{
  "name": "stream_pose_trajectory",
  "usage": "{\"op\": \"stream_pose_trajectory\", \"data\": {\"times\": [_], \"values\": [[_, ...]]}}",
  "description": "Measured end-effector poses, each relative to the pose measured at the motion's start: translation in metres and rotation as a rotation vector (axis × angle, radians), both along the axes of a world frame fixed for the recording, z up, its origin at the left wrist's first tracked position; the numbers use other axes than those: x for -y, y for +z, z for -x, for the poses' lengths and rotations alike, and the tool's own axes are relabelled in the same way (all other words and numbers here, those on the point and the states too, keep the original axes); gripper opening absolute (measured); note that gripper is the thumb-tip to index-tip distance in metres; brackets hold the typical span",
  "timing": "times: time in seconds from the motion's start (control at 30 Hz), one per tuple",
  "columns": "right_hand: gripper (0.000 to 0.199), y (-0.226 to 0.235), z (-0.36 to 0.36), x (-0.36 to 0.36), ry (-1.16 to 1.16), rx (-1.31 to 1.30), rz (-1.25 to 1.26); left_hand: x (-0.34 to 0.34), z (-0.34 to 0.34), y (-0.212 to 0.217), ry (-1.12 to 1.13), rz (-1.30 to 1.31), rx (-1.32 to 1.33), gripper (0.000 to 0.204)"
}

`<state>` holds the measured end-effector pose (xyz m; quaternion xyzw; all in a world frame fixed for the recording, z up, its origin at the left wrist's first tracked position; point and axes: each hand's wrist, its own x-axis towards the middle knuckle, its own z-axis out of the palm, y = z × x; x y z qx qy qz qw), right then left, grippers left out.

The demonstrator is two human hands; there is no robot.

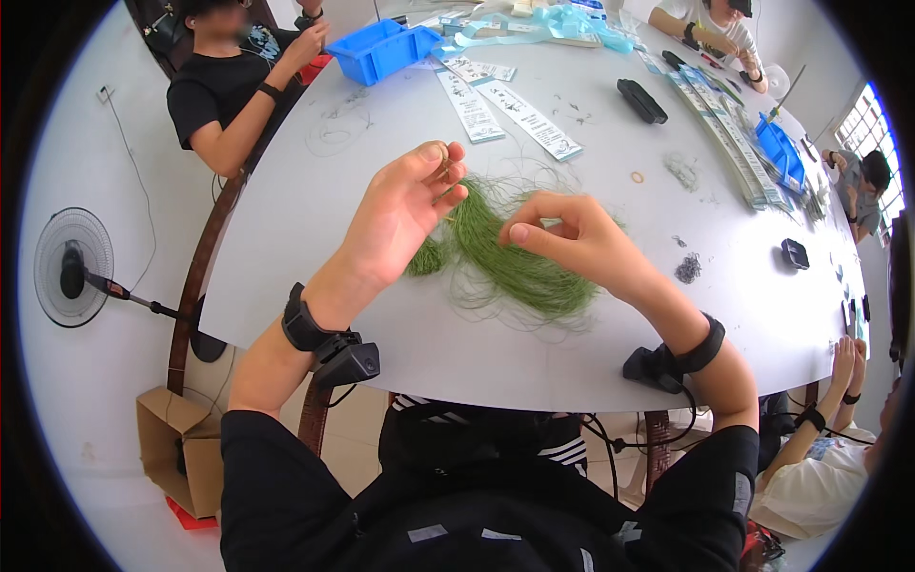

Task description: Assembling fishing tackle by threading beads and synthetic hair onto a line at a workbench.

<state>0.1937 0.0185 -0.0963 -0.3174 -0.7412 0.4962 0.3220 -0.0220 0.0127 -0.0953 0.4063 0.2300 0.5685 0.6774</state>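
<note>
A loose bundle of fine green thread (524, 272) lies curved on the white table in front of me, its stray strands spreading outward. Beside its left end sits a smaller green clump (426, 257). My left hand (393, 214) is raised at the bundle's upper left, palm turned inward, with thumb and forefinger pinched together; anything between them is too fine to make out. Over the right part of the bundle, my right hand (591, 243) has its fingers curled and its thumb against the forefinger. What that pinch holds, if anything, cannot be seen.
Printed paper strips (524, 119) and a blue bin (381, 52) lie farther back. A black case (641, 101), a tan ring (638, 177), a dark tangle (687, 268) and long packets (720, 129) are rightward. Several people sit around the table; a fan (74, 267) stands left.
</note>
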Motion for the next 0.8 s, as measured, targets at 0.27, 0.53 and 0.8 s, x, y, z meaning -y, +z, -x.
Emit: {"op": "stream_pose_trajectory", "data": {"times": [0.27, 0.53, 0.8], "values": [[0.023, 0.014, -0.003, 0.002, -0.085, -0.160, 0.131, -0.005, 0.004, -0.002, 0.072, 0.003, -0.041, 0.017], [0.021, 0.010, -0.004, -0.003, -0.297, -0.265, 0.076, -0.003, 0.000, -0.004, 0.105, -0.029, -0.192, 0.013], [0.019, 0.004, -0.006, -0.012, -0.453, -0.328, 0.016, -0.002, -0.002, -0.006, 0.051, -0.039, -0.345, 0.013]]}}
